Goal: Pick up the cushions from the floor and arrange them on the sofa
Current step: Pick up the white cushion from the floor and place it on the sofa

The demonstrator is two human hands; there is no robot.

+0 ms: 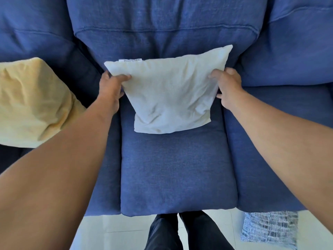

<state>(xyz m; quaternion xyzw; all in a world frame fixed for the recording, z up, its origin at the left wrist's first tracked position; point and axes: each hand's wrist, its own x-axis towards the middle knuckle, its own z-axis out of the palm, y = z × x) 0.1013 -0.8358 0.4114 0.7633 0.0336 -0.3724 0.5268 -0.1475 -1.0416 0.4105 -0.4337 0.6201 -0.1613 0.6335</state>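
Head camera looks down: both hands, left hand (112, 87) and right hand (227, 85), clamp the white cushion (169, 94) upright against the sofa (176, 170) back, label edge uppermost.

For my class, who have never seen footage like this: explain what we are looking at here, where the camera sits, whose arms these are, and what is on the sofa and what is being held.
There is no machine here. The single picture comes from a wide-angle camera worn on a person's head, looking forward and down, so the two bare arms are the wearer's own. The left hand and the right hand grip opposite sides of a white cushion, standing it against the back of a blue sofa, on the middle seat. A yellow cushion lies on the sofa to the left. At the bottom are the person's dark trouser legs on a pale tiled floor, and a blue-and-white patterned fabric item lies on the floor at the right.
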